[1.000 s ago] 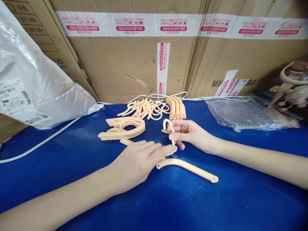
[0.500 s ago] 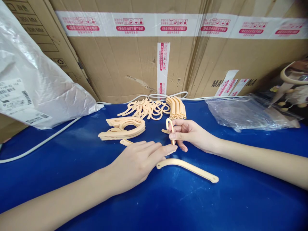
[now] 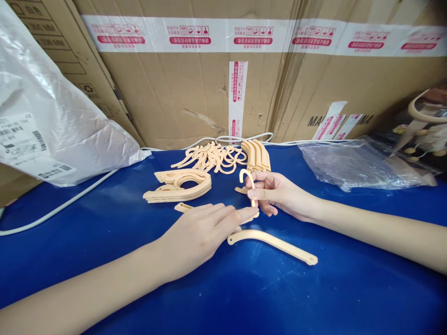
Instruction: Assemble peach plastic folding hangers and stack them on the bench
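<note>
Between thumb and fingers, my right hand pinches a cream plastic hanger hook, its curved end up. The hook's lower end meets the tip of a cream hanger arm under my left hand. My left hand is closed over that arm, covering most of it, with thumb and forefinger at its right end. Just in front lies another curved hanger arm on the blue table, close to my left fingers. A small cream piece shows behind my right fingers.
Behind my hands are a stack of folded hangers, a heap of loose hooks and a stack of hanger arms. A white plastic parcel stands left, a clear bag right. Cardboard boxes wall the back; a white cable crosses left.
My right hand has shifted slightly right and turned the hook, so its curve now shows broader and leans left. My left hand stays almost in place on the hanger arm.
</note>
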A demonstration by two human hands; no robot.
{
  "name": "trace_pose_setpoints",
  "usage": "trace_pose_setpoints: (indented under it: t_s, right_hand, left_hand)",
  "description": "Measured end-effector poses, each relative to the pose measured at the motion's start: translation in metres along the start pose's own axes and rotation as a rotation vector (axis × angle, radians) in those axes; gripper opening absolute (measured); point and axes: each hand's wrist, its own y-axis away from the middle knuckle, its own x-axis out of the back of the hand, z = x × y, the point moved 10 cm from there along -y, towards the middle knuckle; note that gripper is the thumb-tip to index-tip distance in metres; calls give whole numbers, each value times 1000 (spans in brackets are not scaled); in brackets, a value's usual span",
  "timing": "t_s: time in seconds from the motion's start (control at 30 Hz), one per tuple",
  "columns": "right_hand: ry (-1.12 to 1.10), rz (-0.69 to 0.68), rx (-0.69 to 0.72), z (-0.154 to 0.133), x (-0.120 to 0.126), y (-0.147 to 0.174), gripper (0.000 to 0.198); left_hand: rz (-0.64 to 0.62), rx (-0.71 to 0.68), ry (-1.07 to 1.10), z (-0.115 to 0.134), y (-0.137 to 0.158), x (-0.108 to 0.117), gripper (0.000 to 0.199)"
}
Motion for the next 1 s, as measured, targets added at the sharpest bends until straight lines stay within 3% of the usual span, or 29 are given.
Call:
trace_pose_setpoints:
  t_s: [0.47, 1.0]
  right_hand:
    - [34, 31, -24, 3, 1, 1, 24]
    - [87, 67, 27, 0, 1, 3, 28]
  left_hand:
    - [-52, -43, -98, 4, 0, -2, 38]
    - [26, -76, -154, 10, -2, 7, 34]
